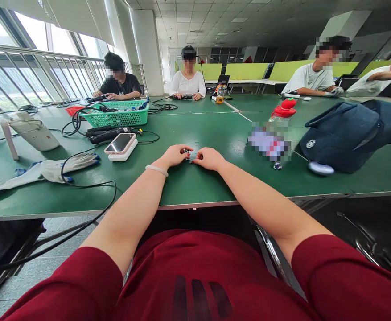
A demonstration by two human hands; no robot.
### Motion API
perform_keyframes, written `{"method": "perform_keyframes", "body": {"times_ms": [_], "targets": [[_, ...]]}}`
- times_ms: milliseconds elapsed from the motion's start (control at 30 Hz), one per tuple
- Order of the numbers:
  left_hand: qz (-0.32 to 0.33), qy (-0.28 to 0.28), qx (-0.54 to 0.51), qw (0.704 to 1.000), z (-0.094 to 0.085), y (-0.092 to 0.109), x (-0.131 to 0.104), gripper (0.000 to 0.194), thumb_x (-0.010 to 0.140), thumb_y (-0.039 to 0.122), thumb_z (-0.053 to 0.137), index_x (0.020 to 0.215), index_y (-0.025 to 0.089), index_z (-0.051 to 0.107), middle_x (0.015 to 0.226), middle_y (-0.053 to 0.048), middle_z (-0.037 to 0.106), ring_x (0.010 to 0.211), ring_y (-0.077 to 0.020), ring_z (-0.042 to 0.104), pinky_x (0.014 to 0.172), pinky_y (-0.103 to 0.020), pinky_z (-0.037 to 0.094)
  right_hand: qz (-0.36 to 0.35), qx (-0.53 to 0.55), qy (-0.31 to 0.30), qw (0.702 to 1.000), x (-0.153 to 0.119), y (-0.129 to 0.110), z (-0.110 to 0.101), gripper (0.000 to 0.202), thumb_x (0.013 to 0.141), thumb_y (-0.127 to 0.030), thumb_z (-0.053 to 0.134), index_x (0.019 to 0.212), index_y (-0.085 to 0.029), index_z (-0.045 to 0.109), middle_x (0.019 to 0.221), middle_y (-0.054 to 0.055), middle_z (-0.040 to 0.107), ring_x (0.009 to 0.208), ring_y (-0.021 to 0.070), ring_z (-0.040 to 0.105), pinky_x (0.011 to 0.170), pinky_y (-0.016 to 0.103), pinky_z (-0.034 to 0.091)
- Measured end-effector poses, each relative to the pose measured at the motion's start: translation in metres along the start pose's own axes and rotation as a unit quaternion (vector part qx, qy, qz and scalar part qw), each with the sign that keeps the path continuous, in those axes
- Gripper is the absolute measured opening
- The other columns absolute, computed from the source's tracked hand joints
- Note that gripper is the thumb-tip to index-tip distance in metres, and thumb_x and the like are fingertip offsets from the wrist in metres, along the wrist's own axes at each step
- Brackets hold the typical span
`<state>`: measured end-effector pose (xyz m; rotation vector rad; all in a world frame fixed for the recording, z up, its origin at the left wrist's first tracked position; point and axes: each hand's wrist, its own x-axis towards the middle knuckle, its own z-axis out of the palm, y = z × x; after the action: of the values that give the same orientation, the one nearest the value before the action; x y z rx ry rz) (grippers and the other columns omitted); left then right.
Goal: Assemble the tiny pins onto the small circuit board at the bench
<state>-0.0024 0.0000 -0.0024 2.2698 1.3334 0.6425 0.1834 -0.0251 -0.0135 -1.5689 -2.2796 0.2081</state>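
Observation:
My left hand (177, 155) and my right hand (207, 158) are close together over the green table (178, 187), near its front edge. The fingers of the left are pinched on a small dark metallic object (186, 152), too small to make out. Thumb and fingertips of the right are drawn together, with a tiny dark piece at their tips that I cannot name. A narrow gap separates the two hands. A pale band circles the left wrist.
Left: phone (121, 143) on a white case, white-and-blue gloves (58, 169), black cables, green basket (115, 117), white device (31, 131). Right: red-capped bottle (284, 109), blurred packet (269, 142), navy bag (345, 133), white oval object (321, 168). Several people sit around the table.

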Motion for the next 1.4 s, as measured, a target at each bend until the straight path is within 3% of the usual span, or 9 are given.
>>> {"method": "perform_keyframes", "body": {"times_ms": [300,533,833,1000,1400], "targets": [[-0.003,-0.006,-0.008,1.0,-0.001,0.003,-0.002,0.037,0.079,0.024,0.056,0.115,0.02,0.066,0.087,-0.003,0.073,0.082,-0.0164,0.066,0.083,-0.028,0.048,-0.027,-0.008,0.001,1.0,0.001,0.005,0.001,0.015,0.081,-0.033,0.06,0.076,-0.019,0.065,0.087,0.004,0.067,0.08,0.0157,0.058,0.07,0.025,0.04],[-0.002,-0.003,0.011,1.0,-0.002,0.005,-0.002,0.037,0.079,0.024,0.056,0.114,0.02,0.067,0.085,-0.002,0.073,0.079,-0.0157,0.065,0.082,-0.027,0.048,-0.087,-0.011,0.013,0.996,0.001,0.005,0.003,0.011,0.082,-0.025,0.057,0.08,-0.018,0.066,0.089,0.006,0.066,0.085,0.0171,0.058,0.076,0.027,0.041],[0.008,-0.002,0.007,1.0,0.001,0.0,0.0,0.038,0.079,0.03,0.057,0.114,0.021,0.068,0.081,-0.003,0.071,0.074,-0.0151,0.062,0.075,-0.027,0.047,-0.053,0.022,0.041,0.998,0.0,0.001,-0.001,0.013,0.084,-0.021,0.056,0.078,-0.018,0.067,0.087,0.005,0.064,0.079,0.0154,0.055,0.073,0.026,0.039],[0.023,-0.009,-0.004,1.0,0.001,-0.001,0.0,0.04,0.075,0.036,0.062,0.11,0.018,0.069,0.079,-0.004,0.071,0.074,-0.0159,0.063,0.073,-0.026,0.047,-0.067,0.057,0.076,0.993,-0.003,-0.002,-0.003,0.014,0.084,-0.023,0.056,0.075,-0.017,0.065,0.084,0.004,0.062,0.076,0.0146,0.054,0.071,0.026,0.038],[0.055,-0.043,-0.11,0.991,0.005,-0.008,0.004,0.037,0.065,0.035,0.071,0.096,0.016,0.072,0.082,-0.005,0.073,0.079,-0.019,0.066,0.078,-0.031,0.05,-0.099,0.05,0.086,0.99,-0.006,-0.008,-0.005,0.011,0.084,-0.02,0.054,0.079,-0.017,0.064,0.085,0.004,0.061,0.074,0.0136,0.053,0.071,0.025,0.038]]}}
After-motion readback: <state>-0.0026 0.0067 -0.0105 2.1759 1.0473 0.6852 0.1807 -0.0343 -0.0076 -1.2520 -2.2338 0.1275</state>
